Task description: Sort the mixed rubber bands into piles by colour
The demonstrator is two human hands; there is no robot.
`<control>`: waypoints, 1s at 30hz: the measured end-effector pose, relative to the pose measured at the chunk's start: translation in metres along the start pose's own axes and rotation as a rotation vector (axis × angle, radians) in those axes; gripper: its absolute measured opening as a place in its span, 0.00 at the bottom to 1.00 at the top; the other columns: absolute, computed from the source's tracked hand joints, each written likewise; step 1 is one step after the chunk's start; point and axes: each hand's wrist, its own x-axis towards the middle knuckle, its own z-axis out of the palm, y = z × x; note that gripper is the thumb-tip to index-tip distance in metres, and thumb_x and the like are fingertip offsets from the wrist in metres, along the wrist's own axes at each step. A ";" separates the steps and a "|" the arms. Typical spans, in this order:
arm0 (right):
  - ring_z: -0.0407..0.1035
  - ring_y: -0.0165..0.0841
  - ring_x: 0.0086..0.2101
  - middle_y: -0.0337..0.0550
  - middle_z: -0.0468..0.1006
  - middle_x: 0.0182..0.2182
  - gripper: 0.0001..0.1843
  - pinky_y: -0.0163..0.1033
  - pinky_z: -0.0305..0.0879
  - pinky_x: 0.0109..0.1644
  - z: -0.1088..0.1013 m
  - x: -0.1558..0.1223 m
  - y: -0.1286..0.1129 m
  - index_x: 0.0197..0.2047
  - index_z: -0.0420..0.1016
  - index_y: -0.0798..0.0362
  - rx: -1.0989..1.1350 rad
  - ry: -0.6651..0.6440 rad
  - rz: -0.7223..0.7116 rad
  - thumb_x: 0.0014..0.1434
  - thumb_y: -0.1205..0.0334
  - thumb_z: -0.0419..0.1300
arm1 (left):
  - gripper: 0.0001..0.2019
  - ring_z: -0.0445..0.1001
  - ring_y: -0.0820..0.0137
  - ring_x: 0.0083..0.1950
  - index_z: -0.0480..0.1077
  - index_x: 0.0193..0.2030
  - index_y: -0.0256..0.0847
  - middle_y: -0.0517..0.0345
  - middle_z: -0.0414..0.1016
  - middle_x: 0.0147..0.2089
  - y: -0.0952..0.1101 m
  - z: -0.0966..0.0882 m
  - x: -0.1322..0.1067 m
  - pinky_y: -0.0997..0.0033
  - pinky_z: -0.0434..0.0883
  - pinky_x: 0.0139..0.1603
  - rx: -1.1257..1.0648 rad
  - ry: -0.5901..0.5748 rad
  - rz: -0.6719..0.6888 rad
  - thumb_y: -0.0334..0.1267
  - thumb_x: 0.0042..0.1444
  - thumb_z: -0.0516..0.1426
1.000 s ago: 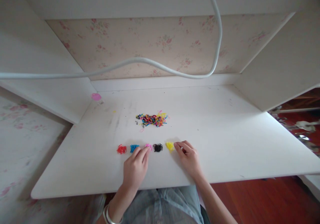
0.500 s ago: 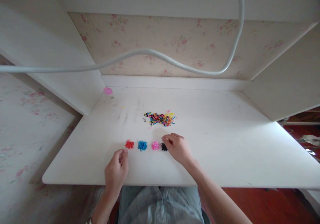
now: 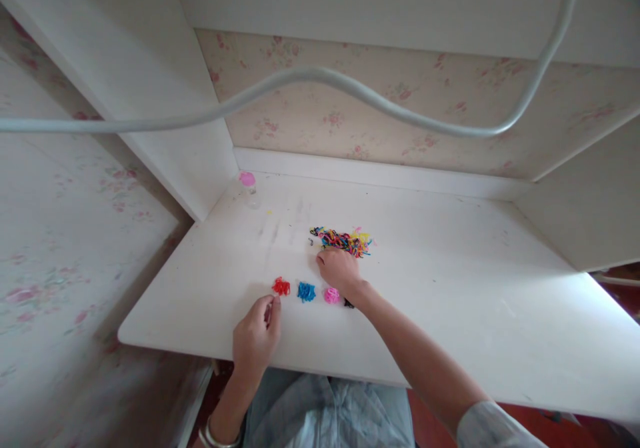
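Head view: biggest change from half a second ago is the right hand (image 3: 340, 268), which has gone from hovering over the black bands to the near edge of the mixed heap of bands (image 3: 345, 240). Its fingers are curled in pretty narrow, and I can't tell if they've got a band. The heap sits just past them, spreading off to their right. Left hand (image 3: 256, 335) has stayed put, thumb and forefinger nearly together right beside the red bands (image 3: 281, 287); can't tell if anything's pinched there either. Going right from those fingertips you get the blue bands (image 3: 306, 293), then the pink bands (image 3: 331, 295), then the black bands (image 3: 349, 303), mostly under the right forearm.

Only container I can see is a clear bottle with a pink lid (image 3: 249, 188), well beyond the left fingertips; can't make out what's inside. More of its body shows now than before.

As for room, the white desk (image 3: 465, 288) stretches wide to the right of the right fingers. Its front edge runs under the left wrist, a side panel (image 3: 165, 135) rises beyond the left fingers, and the back strip (image 3: 380, 170) is well past both hands.
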 end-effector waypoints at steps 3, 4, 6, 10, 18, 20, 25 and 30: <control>0.71 0.33 0.35 0.44 0.78 0.36 0.15 0.33 0.58 0.32 -0.004 -0.002 0.004 0.32 0.78 0.51 0.010 -0.004 -0.028 0.62 0.62 0.50 | 0.11 0.74 0.73 0.29 0.71 0.39 0.41 0.59 0.77 0.30 0.000 0.000 0.001 0.77 0.65 0.30 0.015 -0.009 0.007 0.44 0.60 0.51; 0.71 0.33 0.35 0.43 0.78 0.36 0.15 0.33 0.58 0.32 -0.006 -0.005 0.006 0.31 0.78 0.50 0.029 0.004 -0.044 0.63 0.62 0.50 | 0.12 0.74 0.73 0.29 0.71 0.39 0.41 0.59 0.77 0.30 -0.001 0.000 0.001 0.77 0.64 0.30 0.018 -0.013 0.005 0.44 0.60 0.51; 0.71 0.31 0.35 0.40 0.77 0.35 0.16 0.32 0.58 0.33 -0.011 -0.013 0.011 0.32 0.78 0.48 0.105 0.037 -0.081 0.63 0.60 0.50 | 0.12 0.74 0.74 0.29 0.71 0.39 0.41 0.60 0.77 0.30 0.000 0.000 0.001 0.77 0.64 0.30 0.019 -0.026 0.002 0.45 0.61 0.51; 0.70 0.28 0.32 0.39 0.76 0.36 0.14 0.32 0.61 0.36 -0.018 -0.042 0.021 0.39 0.79 0.45 0.309 0.121 -0.134 0.64 0.57 0.52 | 0.12 0.75 0.74 0.30 0.71 0.40 0.42 0.60 0.78 0.32 0.000 -0.001 0.002 0.77 0.65 0.31 0.024 -0.042 0.014 0.45 0.61 0.51; 0.68 0.31 0.38 0.40 0.77 0.39 0.15 0.34 0.62 0.42 -0.010 -0.094 0.026 0.41 0.78 0.45 0.292 0.174 -0.237 0.66 0.59 0.50 | 0.11 0.74 0.75 0.30 0.71 0.40 0.42 0.60 0.77 0.32 0.004 -0.003 0.002 0.77 0.64 0.31 0.041 -0.053 0.055 0.44 0.61 0.51; 0.68 0.31 0.37 0.41 0.77 0.39 0.15 0.35 0.62 0.42 -0.006 -0.099 0.026 0.41 0.78 0.46 0.256 0.186 -0.245 0.66 0.59 0.49 | 0.10 0.73 0.75 0.30 0.71 0.39 0.43 0.61 0.77 0.32 0.005 -0.004 0.002 0.77 0.63 0.31 0.048 -0.059 0.064 0.44 0.61 0.51; 0.66 0.32 0.36 0.42 0.77 0.38 0.14 0.37 0.61 0.41 0.001 -0.101 0.025 0.42 0.77 0.47 0.189 0.220 -0.266 0.66 0.60 0.50 | 0.10 0.73 0.75 0.30 0.71 0.39 0.43 0.61 0.76 0.32 0.007 -0.005 0.003 0.77 0.63 0.31 0.066 -0.061 0.089 0.43 0.61 0.51; 0.66 0.31 0.35 0.42 0.76 0.37 0.13 0.37 0.60 0.40 0.001 -0.101 0.024 0.39 0.78 0.47 0.156 0.232 -0.261 0.65 0.61 0.51 | 0.10 0.73 0.75 0.29 0.71 0.38 0.43 0.61 0.76 0.31 0.009 -0.006 0.004 0.77 0.63 0.30 0.072 -0.059 0.103 0.43 0.61 0.51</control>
